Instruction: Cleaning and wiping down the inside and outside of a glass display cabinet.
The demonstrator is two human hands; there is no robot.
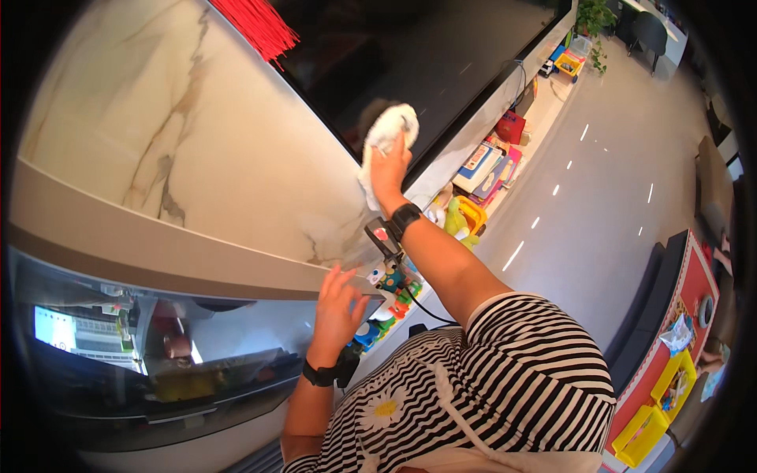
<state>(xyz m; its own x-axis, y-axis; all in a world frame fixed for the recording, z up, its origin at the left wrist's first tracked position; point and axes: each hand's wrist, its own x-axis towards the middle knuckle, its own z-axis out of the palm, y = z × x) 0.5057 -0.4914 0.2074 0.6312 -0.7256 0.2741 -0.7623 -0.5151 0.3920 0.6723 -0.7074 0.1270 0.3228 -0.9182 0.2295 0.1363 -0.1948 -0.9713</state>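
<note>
My right hand (390,171) grips a white cloth (393,125) and presses it on the dark screen of a large television (449,65), near its lower corner. The cloth hangs down past the frame's edge, and part of it is hidden under my fingers. Held up with spread fingers, my left hand (340,313) has nothing in it. It is beside the edge of the marble-patterned wall panel (248,159). Both wrists bear black bands. Between the two arms stands a small dark device with a cable (383,236).
Along the low white ledge (547,112) lie toys, a yellow basket (471,214), books (480,167) and a potted plant (593,18). A red-topped table (641,360) with yellow trays (641,434) stands at right. Parts of other people show beyond it. A glossy dark glass front (225,366) is at lower left.
</note>
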